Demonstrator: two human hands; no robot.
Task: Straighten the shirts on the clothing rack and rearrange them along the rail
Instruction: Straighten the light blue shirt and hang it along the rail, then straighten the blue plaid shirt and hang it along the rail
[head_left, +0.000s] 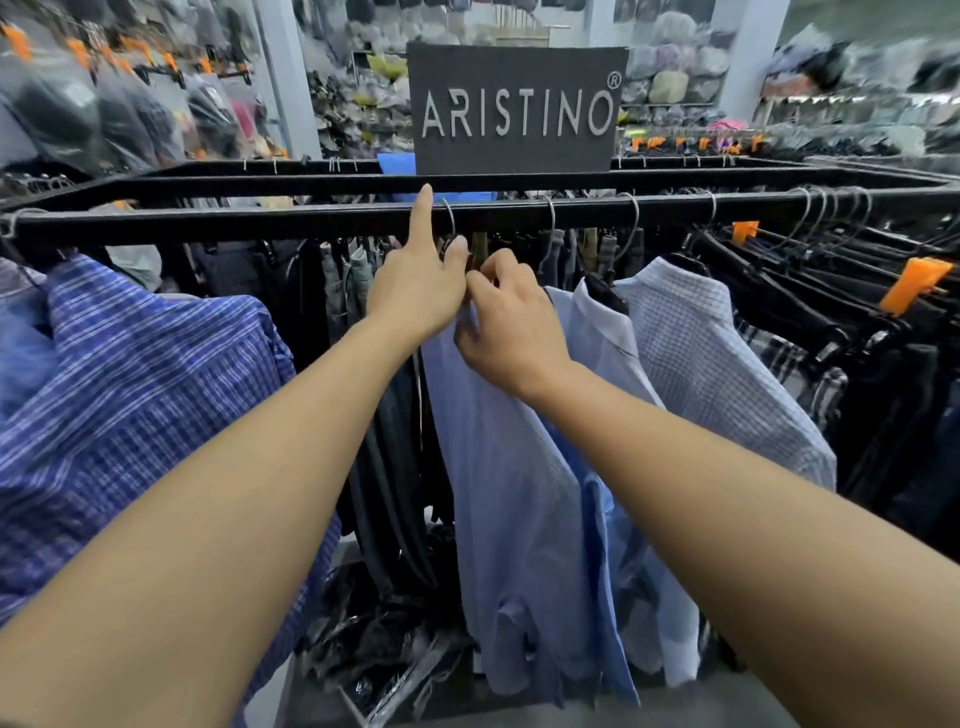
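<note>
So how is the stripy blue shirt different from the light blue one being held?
The stripy shirt is deep blue with pale stripes; the light blue shirt looks plain. The stripy shirt hangs far left on the rail; the light blue shirt hangs mid-rail. The right hand pinches the light blue shirt's collar, the left hand grips its hanger; no hand holds the stripy shirt. Both hang from one rail.

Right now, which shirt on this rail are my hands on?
The plain pale blue shirt in the middle: your right hand pinches its collar, left hand beside it. The dark blue striped shirt and white fine-checked shirt hang to either side.
</note>
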